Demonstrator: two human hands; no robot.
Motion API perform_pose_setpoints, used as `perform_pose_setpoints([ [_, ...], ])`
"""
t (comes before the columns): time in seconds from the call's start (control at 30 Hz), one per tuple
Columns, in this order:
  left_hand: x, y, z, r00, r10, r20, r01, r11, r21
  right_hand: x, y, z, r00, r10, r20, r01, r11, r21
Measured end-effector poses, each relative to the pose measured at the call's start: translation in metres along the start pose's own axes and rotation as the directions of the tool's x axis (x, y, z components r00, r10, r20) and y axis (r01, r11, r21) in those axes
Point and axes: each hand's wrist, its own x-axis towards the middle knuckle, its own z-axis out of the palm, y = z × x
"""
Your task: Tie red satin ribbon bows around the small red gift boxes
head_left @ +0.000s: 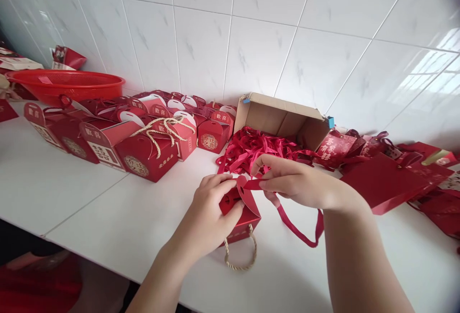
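A small red gift box (247,217) with a gold rope handle (241,269) stands on the white table before me. My left hand (212,207) is closed around its top, thumb and fingers pressing the upper flaps together. From the right, my right hand (294,181) pinches a dark red ribbon (300,234) beside the hole in the top flap. One stretch of ribbon runs taut from the flap to my fingertips; the rest loops down to the right over the tabletop. Whether the ribbon passes fully through the flaps is hidden by my left hand.
Behind my hands, an open cardboard carton (283,111) lies with a heap of red ribbons (251,147) spilling out. Several finished-looking red gift boxes (147,159) crowd the left, before a red plastic basket (72,85). Red bags (391,179) lie at right. A tiled wall (201,30) borders the back.
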Motion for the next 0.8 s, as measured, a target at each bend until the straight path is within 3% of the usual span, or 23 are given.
perform_pose_setpoints([
  [0.2, 0.000, 0.001, 0.000, 1.000, -0.006, -0.021, 0.005, 0.999, -0.054, 0.006, 0.002, 0.001, 0.999, 0.019, 0.040, -0.018, 1.000, -0.014],
  [0.57, 0.001, 0.001, 0.003, 0.993, -0.069, -0.099, 0.050, 0.981, -0.188, 0.017, 0.011, 0.009, 1.000, 0.016, -0.016, -0.018, 0.991, -0.133],
  [0.73, 0.001, 0.000, 0.005, 0.968, -0.038, -0.246, -0.019, 0.974, -0.225, 0.015, 0.008, 0.011, 0.963, -0.220, -0.155, 0.194, 0.967, -0.162],
  [0.8, 0.001, 0.001, 0.004, 0.944, -0.015, -0.329, -0.068, 0.969, -0.239, 0.017, 0.009, 0.011, 0.946, -0.292, -0.138, 0.275, 0.952, -0.134],
])
